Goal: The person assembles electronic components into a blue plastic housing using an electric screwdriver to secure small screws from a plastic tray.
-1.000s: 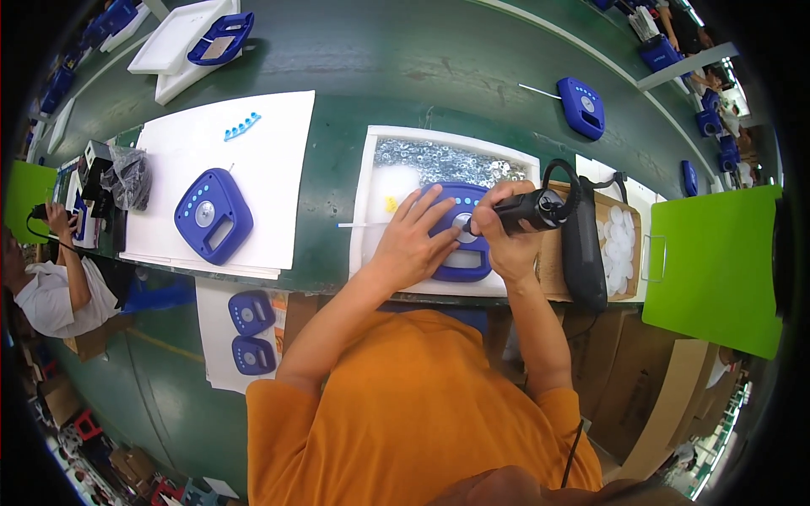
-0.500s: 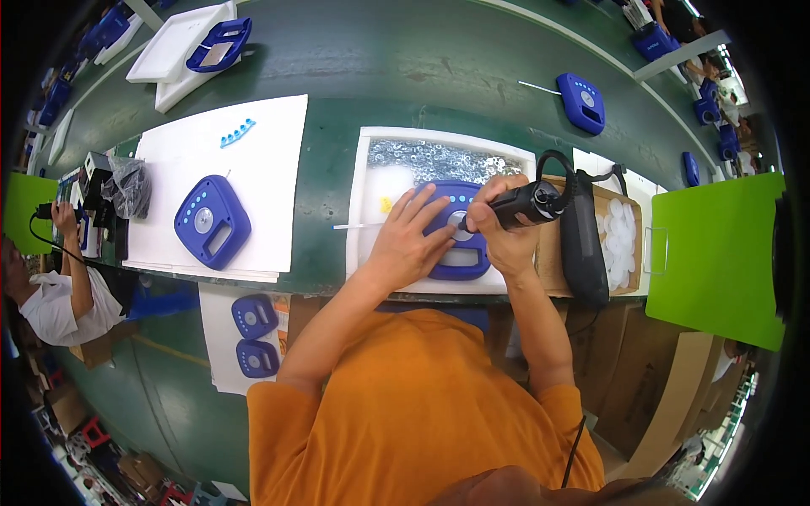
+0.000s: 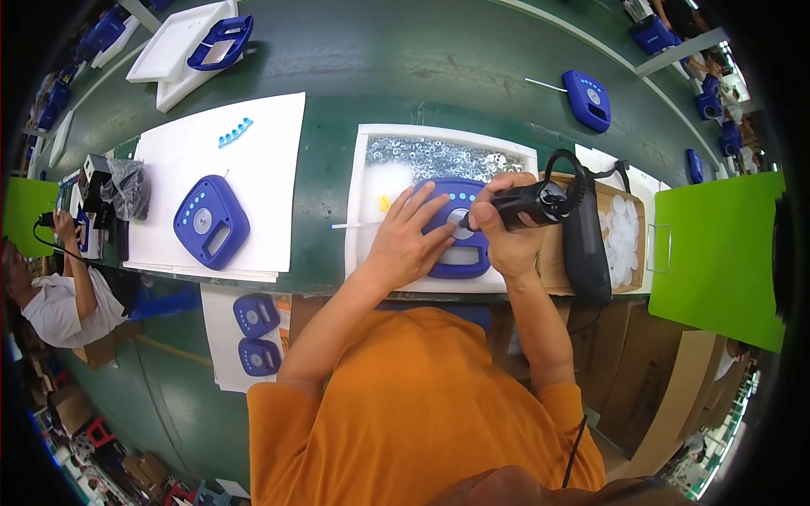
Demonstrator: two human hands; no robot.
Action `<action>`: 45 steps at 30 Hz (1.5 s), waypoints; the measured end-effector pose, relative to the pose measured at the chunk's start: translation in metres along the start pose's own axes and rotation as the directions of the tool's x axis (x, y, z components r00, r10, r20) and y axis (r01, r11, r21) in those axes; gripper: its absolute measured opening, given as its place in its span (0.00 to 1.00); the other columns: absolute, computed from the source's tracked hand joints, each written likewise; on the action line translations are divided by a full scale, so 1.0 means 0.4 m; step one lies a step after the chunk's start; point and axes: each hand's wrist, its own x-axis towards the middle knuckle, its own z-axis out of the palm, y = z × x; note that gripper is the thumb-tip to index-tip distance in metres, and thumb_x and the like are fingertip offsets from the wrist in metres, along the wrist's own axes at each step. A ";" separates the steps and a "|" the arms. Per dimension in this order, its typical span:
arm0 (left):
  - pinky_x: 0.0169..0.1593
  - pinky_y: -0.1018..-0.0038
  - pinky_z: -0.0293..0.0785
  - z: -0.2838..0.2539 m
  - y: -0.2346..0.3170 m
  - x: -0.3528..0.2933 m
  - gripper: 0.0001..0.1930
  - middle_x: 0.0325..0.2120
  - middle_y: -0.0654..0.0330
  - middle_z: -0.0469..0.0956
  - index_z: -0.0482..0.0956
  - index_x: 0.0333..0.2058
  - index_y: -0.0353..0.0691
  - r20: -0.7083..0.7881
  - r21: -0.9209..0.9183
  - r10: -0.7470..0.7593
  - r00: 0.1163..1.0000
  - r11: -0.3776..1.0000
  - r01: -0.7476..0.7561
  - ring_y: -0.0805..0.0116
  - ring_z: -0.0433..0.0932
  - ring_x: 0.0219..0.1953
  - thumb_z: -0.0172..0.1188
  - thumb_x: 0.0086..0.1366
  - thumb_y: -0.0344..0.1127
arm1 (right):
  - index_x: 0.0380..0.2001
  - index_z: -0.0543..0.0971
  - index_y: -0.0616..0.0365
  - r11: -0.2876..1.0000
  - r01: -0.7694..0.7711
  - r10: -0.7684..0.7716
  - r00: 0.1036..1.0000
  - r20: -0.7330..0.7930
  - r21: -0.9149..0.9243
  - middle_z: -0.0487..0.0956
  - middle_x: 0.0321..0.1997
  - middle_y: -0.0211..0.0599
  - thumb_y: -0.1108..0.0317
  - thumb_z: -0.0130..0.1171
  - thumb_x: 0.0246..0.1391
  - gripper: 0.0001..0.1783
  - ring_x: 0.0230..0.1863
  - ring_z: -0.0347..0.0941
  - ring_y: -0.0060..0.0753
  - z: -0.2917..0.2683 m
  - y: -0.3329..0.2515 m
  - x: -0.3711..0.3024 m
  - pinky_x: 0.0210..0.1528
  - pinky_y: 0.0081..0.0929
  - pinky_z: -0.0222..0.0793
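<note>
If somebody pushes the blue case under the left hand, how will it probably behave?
The blue case looks like stiff moulded plastic, probably keeping its shape. Lying flat and wide, it seems unlikely to roll or tip.

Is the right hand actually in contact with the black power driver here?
Touching. The head view shows the right hand gripping the black power driver, its thumb and fingers closed around the body.

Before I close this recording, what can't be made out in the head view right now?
All in the head view:
- Housing: its left side is hidden under the left hand.
- Driver: its working end is too small to tell exactly what it touches.
- Metal parts: too small to tell their exact shapes.
- Box: partly hidden by the black pouch.
</note>
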 end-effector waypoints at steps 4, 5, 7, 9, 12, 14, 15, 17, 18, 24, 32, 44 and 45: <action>0.80 0.40 0.65 0.000 -0.003 0.001 0.13 0.68 0.50 0.81 0.95 0.51 0.47 0.003 0.000 0.007 1.000 1.000 -0.007 0.39 0.70 0.78 0.75 0.71 0.41 | 0.52 0.78 0.58 0.998 -0.028 0.027 0.999 0.029 0.051 0.80 0.41 0.30 0.77 0.81 0.64 0.22 0.38 0.78 0.19 -0.002 0.007 0.000 0.38 0.19 0.72; 0.80 0.40 0.65 -0.001 -0.003 0.001 0.13 0.68 0.50 0.81 0.95 0.51 0.47 0.003 0.000 0.006 1.000 1.000 -0.006 0.39 0.70 0.78 0.75 0.71 0.41 | 0.51 0.77 0.58 0.997 -0.025 0.022 0.998 0.052 0.068 0.80 0.41 0.30 0.78 0.80 0.65 0.21 0.38 0.77 0.19 -0.004 0.009 0.002 0.38 0.19 0.72; 0.80 0.40 0.65 -0.002 -0.002 0.003 0.13 0.67 0.50 0.81 0.95 0.51 0.47 0.001 -0.001 0.008 1.000 1.000 -0.008 0.39 0.71 0.78 0.75 0.70 0.41 | 0.51 0.77 0.58 0.996 -0.023 0.017 0.997 0.075 0.083 0.80 0.41 0.31 0.79 0.79 0.65 0.20 0.38 0.76 0.19 -0.005 0.011 0.006 0.38 0.19 0.71; 0.80 0.40 0.65 -0.002 -0.001 0.002 0.13 0.67 0.50 0.81 0.95 0.51 0.47 -0.002 0.001 0.005 1.000 1.000 -0.005 0.39 0.71 0.78 0.75 0.70 0.41 | 0.50 0.76 0.57 0.999 -0.016 0.012 0.994 0.105 0.040 0.80 0.41 0.31 0.79 0.79 0.65 0.20 0.38 0.76 0.18 -0.004 0.011 0.006 0.38 0.19 0.70; 0.80 0.40 0.65 -0.001 0.000 -0.002 0.13 0.67 0.50 0.81 0.95 0.50 0.47 -0.006 0.004 0.006 1.000 1.000 -0.006 0.39 0.71 0.78 0.75 0.70 0.41 | 0.51 0.77 0.57 0.997 -0.020 0.012 0.995 0.102 0.080 0.80 0.42 0.31 0.78 0.80 0.65 0.20 0.38 0.76 0.18 -0.001 0.011 0.001 0.37 0.18 0.70; 0.80 0.40 0.65 -0.002 0.003 -0.004 0.12 0.67 0.50 0.81 0.95 0.50 0.47 -0.007 0.003 0.011 1.000 1.000 -0.011 0.39 0.71 0.78 0.75 0.70 0.41 | 0.51 0.78 0.57 0.999 -0.020 0.015 0.995 0.099 0.051 0.80 0.43 0.31 0.78 0.81 0.64 0.21 0.38 0.76 0.18 -0.007 0.014 -0.004 0.38 0.18 0.70; 0.80 0.40 0.65 -0.002 0.005 -0.004 0.12 0.67 0.50 0.81 0.95 0.50 0.47 -0.003 0.004 0.010 1.000 1.000 -0.010 0.39 0.71 0.78 0.75 0.70 0.41 | 0.52 0.79 0.58 1.000 -0.020 0.018 0.995 0.095 0.020 0.80 0.43 0.30 0.77 0.82 0.64 0.21 0.38 0.76 0.18 -0.009 0.013 -0.006 0.39 0.18 0.70; 0.80 0.40 0.65 -0.002 0.006 -0.003 0.12 0.68 0.50 0.81 0.94 0.50 0.48 0.005 0.003 0.013 1.000 1.000 -0.013 0.39 0.71 0.78 0.75 0.70 0.41 | 0.52 0.79 0.58 0.999 -0.046 0.043 0.994 0.099 0.029 0.80 0.44 0.30 0.77 0.83 0.63 0.22 0.38 0.77 0.19 -0.007 0.002 -0.004 0.40 0.18 0.71; 0.80 0.40 0.65 -0.001 0.005 -0.003 0.12 0.68 0.50 0.80 0.94 0.50 0.48 0.007 0.008 0.009 1.000 1.000 -0.009 0.39 0.71 0.78 0.75 0.70 0.41 | 0.52 0.80 0.58 0.997 -0.072 0.068 0.992 0.105 0.037 0.80 0.44 0.30 0.76 0.83 0.62 0.22 0.38 0.77 0.19 -0.007 -0.003 -0.003 0.41 0.19 0.73; 0.80 0.42 0.65 -0.001 0.004 0.003 0.13 0.70 0.52 0.80 0.94 0.51 0.49 0.025 0.010 -0.008 1.000 1.000 0.008 0.40 0.71 0.78 0.77 0.69 0.40 | 0.66 0.73 0.59 0.957 0.040 -0.043 0.999 0.003 0.286 0.81 0.47 0.38 0.67 0.72 0.74 0.25 0.41 0.80 0.32 -0.062 -0.066 0.036 0.49 0.31 0.80; 0.80 0.42 0.67 -0.005 0.008 0.021 0.13 0.69 0.52 0.82 0.94 0.51 0.49 0.038 -0.017 0.000 0.999 1.000 0.001 0.41 0.72 0.79 0.77 0.69 0.39 | 0.67 0.73 0.63 0.919 -0.297 0.209 0.925 -0.318 -0.260 0.83 0.43 0.38 0.62 0.65 0.78 0.24 0.40 0.83 0.31 -0.367 -0.126 0.104 0.46 0.35 0.82; 0.82 0.35 0.61 -0.088 0.070 0.001 0.14 0.76 0.46 0.73 0.91 0.40 0.40 0.195 -0.113 0.065 0.979 0.993 -0.044 0.30 0.60 0.84 0.82 0.61 0.42 | 0.53 0.82 0.70 0.023 -0.358 0.268 0.902 -0.339 -0.934 0.88 0.44 0.72 0.53 0.71 0.71 0.26 0.48 0.87 0.77 -0.430 0.005 0.072 0.52 0.66 0.81; 0.83 0.34 0.59 -0.091 0.080 -0.002 0.15 0.78 0.45 0.71 0.91 0.39 0.40 0.235 -0.104 0.084 0.968 0.993 -0.060 0.30 0.58 0.84 0.82 0.61 0.42 | 0.52 0.82 0.69 -0.020 -0.360 0.238 0.904 -0.355 -0.933 0.88 0.43 0.70 0.54 0.70 0.72 0.24 0.47 0.87 0.76 -0.418 -0.007 0.066 0.50 0.67 0.81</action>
